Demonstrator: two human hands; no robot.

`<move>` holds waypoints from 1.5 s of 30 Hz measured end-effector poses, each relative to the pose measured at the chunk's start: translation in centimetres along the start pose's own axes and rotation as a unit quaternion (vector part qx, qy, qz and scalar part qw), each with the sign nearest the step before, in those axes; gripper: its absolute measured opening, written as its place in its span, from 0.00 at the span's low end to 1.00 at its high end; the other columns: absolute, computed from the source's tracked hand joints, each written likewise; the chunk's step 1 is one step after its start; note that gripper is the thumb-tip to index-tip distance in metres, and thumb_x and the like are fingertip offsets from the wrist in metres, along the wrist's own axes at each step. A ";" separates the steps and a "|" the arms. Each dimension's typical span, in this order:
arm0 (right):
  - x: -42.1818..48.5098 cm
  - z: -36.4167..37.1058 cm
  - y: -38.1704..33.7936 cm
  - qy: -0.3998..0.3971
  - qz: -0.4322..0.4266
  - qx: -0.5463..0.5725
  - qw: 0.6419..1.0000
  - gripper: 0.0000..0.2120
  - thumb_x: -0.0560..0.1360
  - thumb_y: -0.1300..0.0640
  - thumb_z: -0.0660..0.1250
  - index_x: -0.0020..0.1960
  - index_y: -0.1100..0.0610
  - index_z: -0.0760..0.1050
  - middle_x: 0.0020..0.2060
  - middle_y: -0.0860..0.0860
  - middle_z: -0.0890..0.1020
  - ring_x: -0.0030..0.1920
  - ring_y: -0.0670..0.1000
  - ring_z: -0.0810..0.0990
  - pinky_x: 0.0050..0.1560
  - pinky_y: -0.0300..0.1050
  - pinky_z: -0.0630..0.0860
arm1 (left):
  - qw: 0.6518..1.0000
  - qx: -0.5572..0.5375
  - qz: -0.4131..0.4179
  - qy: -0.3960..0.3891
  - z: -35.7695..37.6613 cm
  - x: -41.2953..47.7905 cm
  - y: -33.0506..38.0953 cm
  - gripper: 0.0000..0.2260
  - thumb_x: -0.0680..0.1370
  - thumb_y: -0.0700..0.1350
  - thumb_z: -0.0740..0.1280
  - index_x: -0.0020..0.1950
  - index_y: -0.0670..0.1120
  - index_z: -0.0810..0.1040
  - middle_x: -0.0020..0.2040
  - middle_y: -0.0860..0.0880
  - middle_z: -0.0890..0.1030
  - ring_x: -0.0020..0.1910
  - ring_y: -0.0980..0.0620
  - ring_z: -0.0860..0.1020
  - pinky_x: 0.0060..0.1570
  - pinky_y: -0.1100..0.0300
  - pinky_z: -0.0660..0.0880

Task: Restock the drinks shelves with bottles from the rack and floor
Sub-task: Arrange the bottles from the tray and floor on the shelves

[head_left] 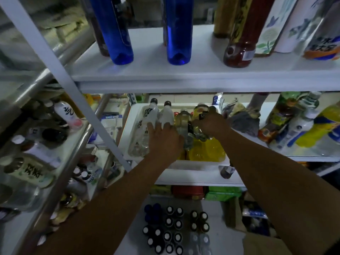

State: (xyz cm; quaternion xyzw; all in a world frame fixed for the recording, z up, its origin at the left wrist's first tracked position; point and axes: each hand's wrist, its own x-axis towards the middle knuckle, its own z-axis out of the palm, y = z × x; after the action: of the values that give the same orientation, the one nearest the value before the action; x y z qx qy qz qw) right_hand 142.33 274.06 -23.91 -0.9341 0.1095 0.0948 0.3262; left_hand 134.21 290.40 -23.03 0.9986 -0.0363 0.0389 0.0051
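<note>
Both arms reach into the middle white shelf [184, 172]. My left hand [163, 138] lies with straight fingers against two white-labelled bottles [147, 122] with dark caps, standing at the shelf's left end. My right hand [209, 124] is curled round a clear bottle with a yellow label [199, 112], just right of a pale clear bottle [181, 120]. Yellow drink bottles [206, 151] stand in front, below both hands.
The upper shelf [165, 78] carries two blue bottles [119, 34], a red-brown bottle and cartons. More bottles fill the middle shelf's right end [298, 122]. Several capped bottles stand on the floor [173, 232]. A metal rack [46, 144] with bottles is at left.
</note>
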 end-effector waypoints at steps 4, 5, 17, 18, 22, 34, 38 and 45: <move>-0.5 -0.4 2.2 0.030 -0.003 0.165 0.986 0.38 0.66 0.42 0.72 0.69 0.57 0.63 0.51 0.54 0.77 0.54 0.60 0.80 0.56 0.58 0.78 | 0.998 0.042 0.008 -0.038 0.9 1.8 1.8 0.20 0.79 0.57 0.56 0.56 0.43 0.77 0.54 0.43 0.80 0.59 0.39 0.73 0.64 0.43 0.56; -0.9 -0.4 3.0 0.043 0.000 0.208 0.977 0.37 0.68 0.44 0.73 0.71 0.56 0.64 0.49 0.52 0.77 0.54 0.58 0.80 0.56 0.56 0.78 | 0.998 0.031 0.001 -0.045 1.3 2.4 2.5 0.21 0.80 0.56 0.56 0.58 0.42 0.76 0.55 0.41 0.80 0.59 0.39 0.73 0.63 0.43 0.55; -7.8 -2.6 9.0 0.037 0.028 0.527 0.848 0.26 0.73 0.59 0.75 0.67 0.47 0.71 0.51 0.50 0.85 0.44 0.45 0.85 0.34 0.36 0.79 | 0.992 -0.032 -0.106 -0.057 4.5 6.1 7.3 0.31 0.81 0.47 0.61 0.78 0.38 0.51 0.69 0.30 0.67 0.66 0.34 0.68 0.64 0.47 0.67; -8.1 -2.7 9.2 0.036 0.023 0.523 0.852 0.25 0.73 0.60 0.75 0.65 0.47 0.72 0.50 0.49 0.86 0.45 0.45 0.85 0.36 0.37 0.80 | 0.992 -0.047 -0.100 -0.062 4.3 6.4 7.1 0.33 0.80 0.48 0.63 0.78 0.38 0.51 0.68 0.30 0.68 0.66 0.34 0.68 0.63 0.47 0.68; -9.3 -3.1 9.1 -0.026 0.043 0.551 0.833 0.15 0.74 0.58 0.73 0.60 0.53 0.79 0.51 0.56 0.86 0.48 0.56 0.86 0.40 0.48 0.81 | 0.963 -0.245 -0.092 -0.058 3.0 6.1 6.1 0.35 0.80 0.53 0.64 0.79 0.42 0.50 0.68 0.36 0.71 0.65 0.34 0.70 0.65 0.46 0.68; -12.7 -3.2 6.8 -0.122 0.004 0.529 0.840 0.24 0.68 0.53 0.77 0.62 0.55 0.76 0.47 0.57 0.85 0.44 0.59 0.85 0.41 0.54 0.80 | 0.569 -0.790 -0.222 -0.060 0.1 -5.1 2.6 0.35 0.73 0.41 0.75 0.77 0.51 0.64 0.49 0.57 0.82 0.45 0.54 0.84 0.35 0.59 0.79; -15.0 -1.3 5.2 -0.138 -0.048 0.487 0.861 0.28 0.67 0.53 0.79 0.62 0.44 0.73 0.50 0.47 0.85 0.49 0.51 0.84 0.44 0.50 0.82 | 0.511 -0.830 -0.221 -0.032 -0.5 -9.7 1.2 0.32 0.65 0.49 0.76 0.68 0.46 0.76 0.56 0.41 0.83 0.51 0.39 0.80 0.46 0.49 0.75; -19.5 2.2 -1.1 -0.215 -0.164 0.467 0.842 0.32 0.69 0.58 0.79 0.66 0.40 0.69 0.54 0.44 0.84 0.50 0.45 0.84 0.46 0.43 0.83 | 0.485 -0.841 -0.242 0.014 -2.4 -17.5 -3.8 0.24 0.68 0.43 0.73 0.64 0.42 0.77 0.57 0.36 0.82 0.50 0.38 0.82 0.44 0.48 0.79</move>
State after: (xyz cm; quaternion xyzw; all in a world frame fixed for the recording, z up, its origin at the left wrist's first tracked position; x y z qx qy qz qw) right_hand 123.71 279.02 -20.10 -0.6318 -0.0871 0.1764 0.7497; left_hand 116.88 295.48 -22.08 0.4879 0.1910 0.0015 0.8518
